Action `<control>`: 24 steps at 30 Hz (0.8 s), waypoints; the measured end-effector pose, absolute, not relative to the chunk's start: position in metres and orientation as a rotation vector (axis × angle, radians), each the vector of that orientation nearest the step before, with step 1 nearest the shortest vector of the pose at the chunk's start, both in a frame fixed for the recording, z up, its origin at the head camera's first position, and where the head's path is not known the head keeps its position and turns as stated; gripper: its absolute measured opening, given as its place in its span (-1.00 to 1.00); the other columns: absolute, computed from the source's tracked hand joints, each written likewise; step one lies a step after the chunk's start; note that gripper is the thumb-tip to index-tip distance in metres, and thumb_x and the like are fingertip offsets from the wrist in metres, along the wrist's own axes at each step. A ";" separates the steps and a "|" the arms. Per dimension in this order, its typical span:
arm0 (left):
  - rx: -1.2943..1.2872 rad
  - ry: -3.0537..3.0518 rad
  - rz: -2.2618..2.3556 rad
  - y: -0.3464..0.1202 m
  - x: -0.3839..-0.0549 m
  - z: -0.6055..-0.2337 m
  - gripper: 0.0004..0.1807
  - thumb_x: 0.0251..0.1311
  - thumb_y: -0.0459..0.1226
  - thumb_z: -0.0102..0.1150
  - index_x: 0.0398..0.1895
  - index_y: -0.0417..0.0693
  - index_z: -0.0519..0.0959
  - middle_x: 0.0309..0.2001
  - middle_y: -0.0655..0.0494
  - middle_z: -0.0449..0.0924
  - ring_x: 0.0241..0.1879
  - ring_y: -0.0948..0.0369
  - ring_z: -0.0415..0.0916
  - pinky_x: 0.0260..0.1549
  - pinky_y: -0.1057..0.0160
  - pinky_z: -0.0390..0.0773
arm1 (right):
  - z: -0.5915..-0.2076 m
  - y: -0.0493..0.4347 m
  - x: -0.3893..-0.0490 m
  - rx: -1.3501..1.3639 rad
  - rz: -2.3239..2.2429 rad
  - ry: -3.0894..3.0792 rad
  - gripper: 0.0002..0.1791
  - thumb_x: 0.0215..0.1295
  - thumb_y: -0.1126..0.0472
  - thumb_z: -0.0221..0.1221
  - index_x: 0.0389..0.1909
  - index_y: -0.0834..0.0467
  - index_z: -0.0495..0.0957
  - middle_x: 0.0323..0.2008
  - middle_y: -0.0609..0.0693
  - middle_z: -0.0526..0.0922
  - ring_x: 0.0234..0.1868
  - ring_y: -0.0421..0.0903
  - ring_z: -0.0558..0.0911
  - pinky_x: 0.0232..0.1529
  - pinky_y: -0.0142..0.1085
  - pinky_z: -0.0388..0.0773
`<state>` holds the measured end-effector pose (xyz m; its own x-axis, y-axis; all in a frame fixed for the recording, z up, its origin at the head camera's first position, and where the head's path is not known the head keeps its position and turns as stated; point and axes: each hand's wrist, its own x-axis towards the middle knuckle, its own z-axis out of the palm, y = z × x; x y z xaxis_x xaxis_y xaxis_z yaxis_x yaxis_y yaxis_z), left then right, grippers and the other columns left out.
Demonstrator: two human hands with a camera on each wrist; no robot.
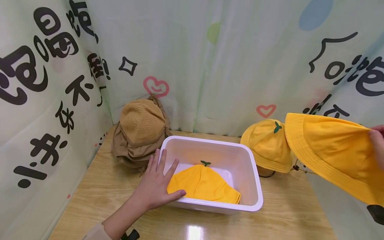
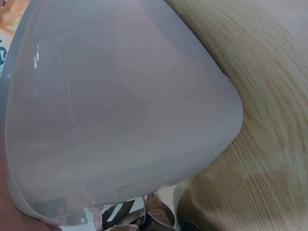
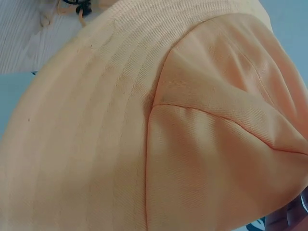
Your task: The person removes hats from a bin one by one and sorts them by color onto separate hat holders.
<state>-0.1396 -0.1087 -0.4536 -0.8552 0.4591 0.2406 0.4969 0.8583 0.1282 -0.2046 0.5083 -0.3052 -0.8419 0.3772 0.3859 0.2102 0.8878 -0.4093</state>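
Note:
At the right edge of the head view, my right hand (image 1: 378, 143) pinches the crown of a yellow bucket hat (image 1: 339, 150), raised with its brim toward the left. That hat (image 3: 192, 163) fills most of the right wrist view. My left hand (image 1: 153, 190) lies with spread fingers on the left side of a pale plastic bin (image 1: 257, 196). The bin's outer wall (image 2: 130, 106) takes up the left wrist view. Inside the bin lies a folded yellow hat (image 1: 204, 183) with a green sprout on top.
Behind and right of the bin sits another yellow hat (image 1: 267, 146) with a sprout, partly covered by the raised one. Brown hats (image 1: 141, 123) are piled at the back left. All stand on a wooden table (image 1: 285, 206) backed by a printed curtain (image 1: 192, 60).

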 end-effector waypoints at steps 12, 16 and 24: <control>-0.725 -2.836 -0.280 -0.109 -0.139 -0.455 0.10 0.13 0.54 -0.20 0.58 0.06 0.10 0.54 -0.44 -0.21 0.53 -0.33 -0.39 0.44 -0.28 -0.09 | -0.283 0.439 -0.196 -0.584 0.634 -2.518 -0.49 0.58 0.04 -0.12 0.32 0.31 0.35 -0.23 -0.19 0.27 -0.39 -0.35 0.19 -0.40 -0.66 0.12; -0.732 -2.833 -0.288 -0.108 -0.139 -0.455 0.10 0.14 0.54 -0.21 0.59 0.06 0.10 0.54 -0.45 -0.21 0.53 -0.34 -0.36 0.44 -0.28 -0.10 | -0.279 0.453 -0.206 -0.660 0.689 -2.516 -0.58 0.57 -0.13 -0.19 0.26 -0.09 0.40 -0.25 -0.39 0.20 -0.38 -0.34 0.22 -0.42 -0.66 0.15; -0.721 -2.843 -0.307 -0.108 -0.139 -0.453 0.10 0.13 0.53 -0.17 0.59 0.08 0.08 0.55 -0.43 -0.24 0.53 -0.35 -0.33 0.44 -0.28 -0.12 | -0.248 0.423 -0.221 -0.672 0.776 -2.419 -0.77 0.54 -0.17 -0.16 0.12 -0.44 0.30 -0.30 -0.59 0.13 -0.35 -0.45 0.19 -0.31 -0.65 0.16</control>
<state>-0.1394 -0.1081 -0.4535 -0.8630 0.4475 0.2346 0.4872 0.8600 0.1518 -0.2214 0.4234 -0.2478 -0.7484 0.5859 0.3110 0.2954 0.7142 -0.6345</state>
